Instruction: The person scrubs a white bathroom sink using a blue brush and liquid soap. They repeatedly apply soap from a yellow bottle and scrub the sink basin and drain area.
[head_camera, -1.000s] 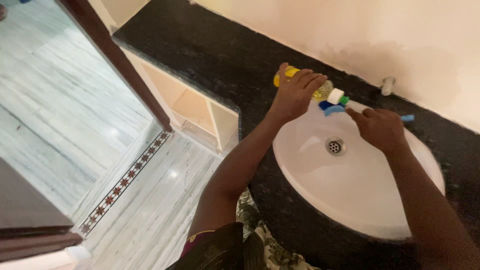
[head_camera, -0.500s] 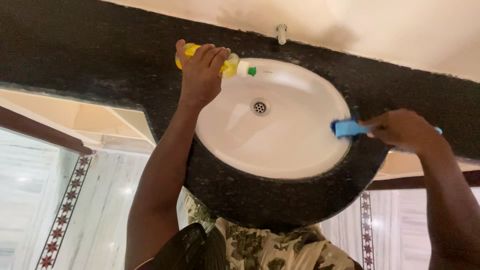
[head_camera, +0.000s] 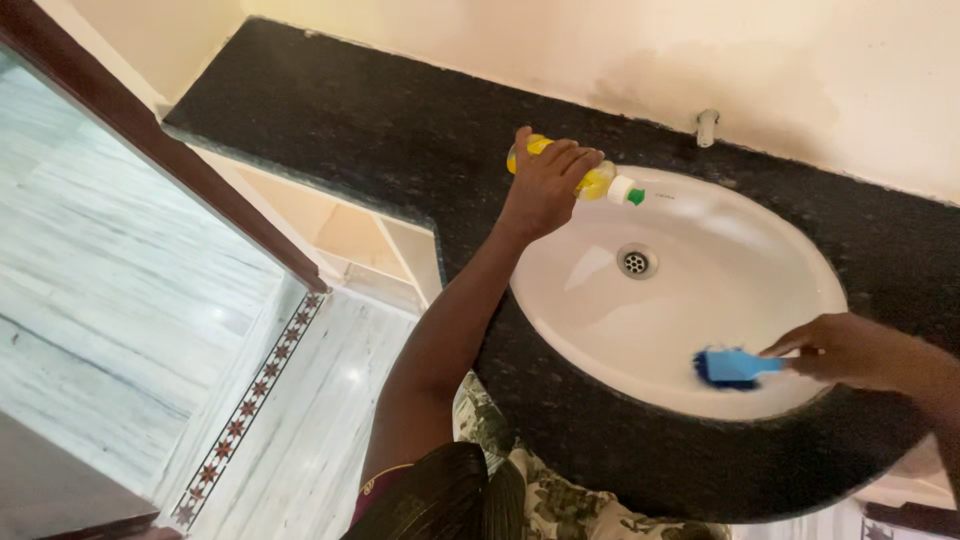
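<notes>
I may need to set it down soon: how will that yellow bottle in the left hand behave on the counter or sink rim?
Lying sideways in the left hand, the yellow bottle looks round, so it would probably roll towards the sink if laid down. It seems small, light plastic. If it holds liquid soap, it may be slippery.

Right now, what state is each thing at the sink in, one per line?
Left hand: closed around the bottle, held over the basin's back rim.
Yellow bottle: tipped on its side, white cap with green tip pointing over the basin.
Right hand: closed on the brush handle.
Blue brush: head against the basin's inner front wall.
White basin: no standing water visible; drain unplugged.
Black countertop: bare.
</notes>
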